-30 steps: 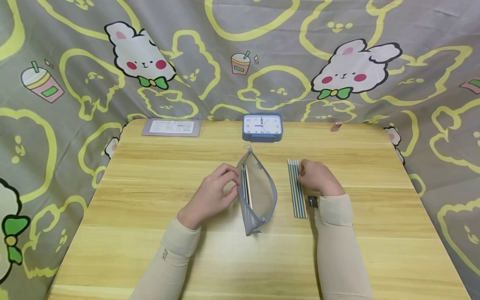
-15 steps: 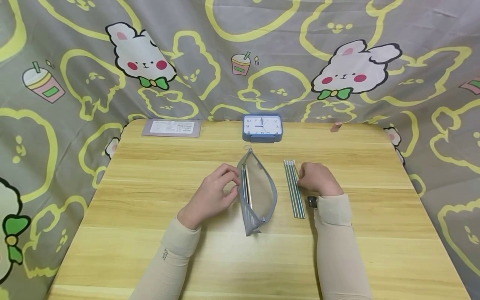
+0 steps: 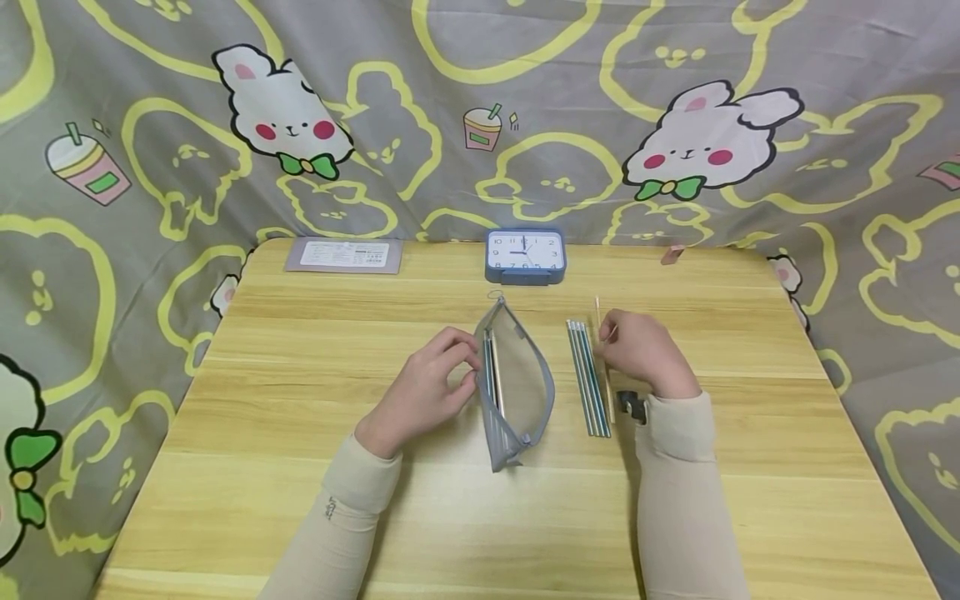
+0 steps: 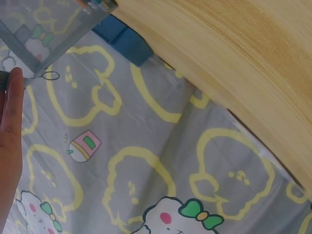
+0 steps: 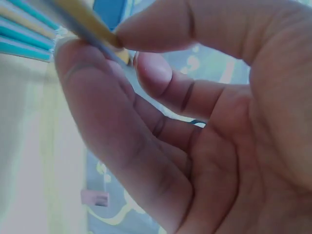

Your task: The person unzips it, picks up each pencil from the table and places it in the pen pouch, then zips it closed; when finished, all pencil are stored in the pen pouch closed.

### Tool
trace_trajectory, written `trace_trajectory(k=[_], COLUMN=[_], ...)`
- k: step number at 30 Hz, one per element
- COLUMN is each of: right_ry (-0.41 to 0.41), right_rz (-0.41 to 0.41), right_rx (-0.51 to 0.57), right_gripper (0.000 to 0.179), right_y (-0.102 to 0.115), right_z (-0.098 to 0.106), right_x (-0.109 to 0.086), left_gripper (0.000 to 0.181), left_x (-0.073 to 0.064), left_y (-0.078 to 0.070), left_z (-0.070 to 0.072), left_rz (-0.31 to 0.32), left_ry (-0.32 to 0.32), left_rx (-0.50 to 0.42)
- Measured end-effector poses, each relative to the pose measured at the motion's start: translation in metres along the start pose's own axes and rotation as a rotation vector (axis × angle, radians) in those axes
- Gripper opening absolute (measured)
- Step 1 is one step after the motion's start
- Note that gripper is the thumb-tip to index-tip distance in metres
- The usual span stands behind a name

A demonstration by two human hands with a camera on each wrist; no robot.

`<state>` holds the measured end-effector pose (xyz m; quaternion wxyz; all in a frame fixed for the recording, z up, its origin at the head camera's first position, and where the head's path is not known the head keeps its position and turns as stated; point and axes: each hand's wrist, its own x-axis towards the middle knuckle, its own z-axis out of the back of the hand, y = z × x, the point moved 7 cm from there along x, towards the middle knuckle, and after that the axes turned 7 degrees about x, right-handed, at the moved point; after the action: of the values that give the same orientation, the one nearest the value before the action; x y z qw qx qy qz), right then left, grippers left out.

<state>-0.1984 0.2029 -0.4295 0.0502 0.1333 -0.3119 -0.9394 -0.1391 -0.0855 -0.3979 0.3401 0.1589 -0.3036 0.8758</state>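
Note:
A grey see-through zip pencil pouch (image 3: pixel 528 375) lies with its mouth spread wide, several pencils (image 3: pixel 492 371) inside along its left side. My left hand (image 3: pixel 423 387) holds the pouch's left edge with bent fingers; in the left wrist view only part of that hand (image 4: pixel 10 117) shows beside a pouch corner (image 4: pixel 53 48). My right hand (image 3: pixel 645 350) pinches one pencil (image 3: pixel 597 310) between thumb and fingertips, its lower end tilted towards me. Just left of it, a row of several striped pencils (image 3: pixel 587 379) lies on the table. The right wrist view shows the pinched pencil (image 5: pixel 90 22) up close.
A blue alarm clock (image 3: pixel 524 255) stands at the table's back, behind the pouch. A flat grey package with a white label (image 3: pixel 343 253) lies at the back left. Near the back right edge sits a small pink block (image 3: pixel 672 253). Patterned curtains (image 3: pixel 405 192) surround the table (image 3: pixel 487 533).
My right hand has separated one pencil from the row and raised it slightly. The remaining row has shifted a little left. The left hand and the pouch have stayed put.

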Motion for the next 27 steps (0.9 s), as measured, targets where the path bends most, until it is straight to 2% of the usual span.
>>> trace_trajectory(k=[5, 8, 13, 21, 27], right_ry=[-0.013, -0.015, -0.018, 0.034, 0.032], right_rz=[-0.021, 0.011, 0.088, 0.162, 0.19], right_rx=[0.037, 0.088, 0.179, 0.312, 0.331], right_gripper=[0.015, 0.014, 0.017, 0.011, 0.008], right_y=[0.006, 0.016, 0.045, 0.093, 0.111], right_z=[0.006, 0.007, 0.003, -0.025, -0.043], right_x=[-0.006, -0.008, -0.016, -0.021, -0.018], left_gripper=[0.013, 0.014, 0.014, 0.015, 0.016], left_x=[0.0, 0.0, 0.0, 0.0, 0.0], left_y=[0.0, 0.0, 0.0, 0.0, 0.0], left_z=[0.0, 0.0, 0.001, 0.0, 0.001], left_rz=[0.001, -0.003, -0.005, 0.004, 0.003], left_ry=[0.001, -0.001, -0.001, 0.004, 0.001], left_rx=[0.003, 0.009, 0.007, -0.006, -0.021])
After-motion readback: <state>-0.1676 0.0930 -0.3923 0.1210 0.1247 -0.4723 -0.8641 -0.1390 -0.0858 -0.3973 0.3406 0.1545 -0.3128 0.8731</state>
